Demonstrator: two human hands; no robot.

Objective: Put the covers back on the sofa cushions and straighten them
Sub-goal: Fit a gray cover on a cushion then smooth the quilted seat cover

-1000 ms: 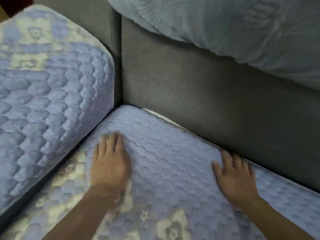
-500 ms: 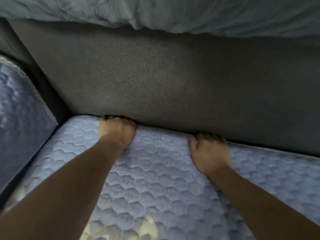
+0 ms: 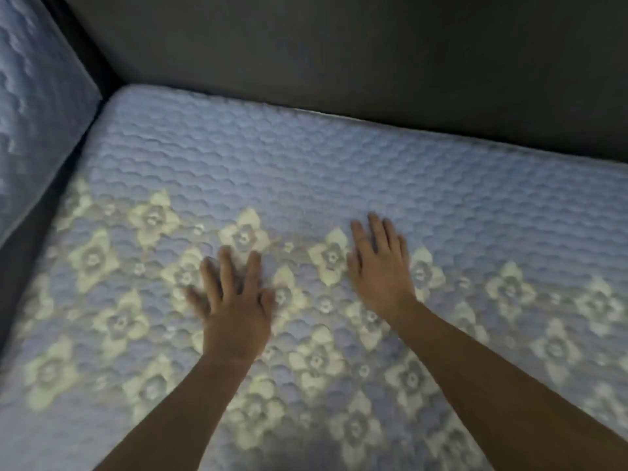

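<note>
Quilted blue cover (image 3: 306, 171) with cream flowers is lying across the seat cushion, filling the frame's centre. Left hand (image 3: 234, 300) and right hand (image 3: 380, 266) are resting flat on it, fingers straight and slightly apart. Grey sofa back (image 3: 373, 45) is running along the top.

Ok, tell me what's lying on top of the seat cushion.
Both hands lie flat on the quilted cover: left hand, right hand, fingers spread. The cushion beneath it is hidden.
</note>
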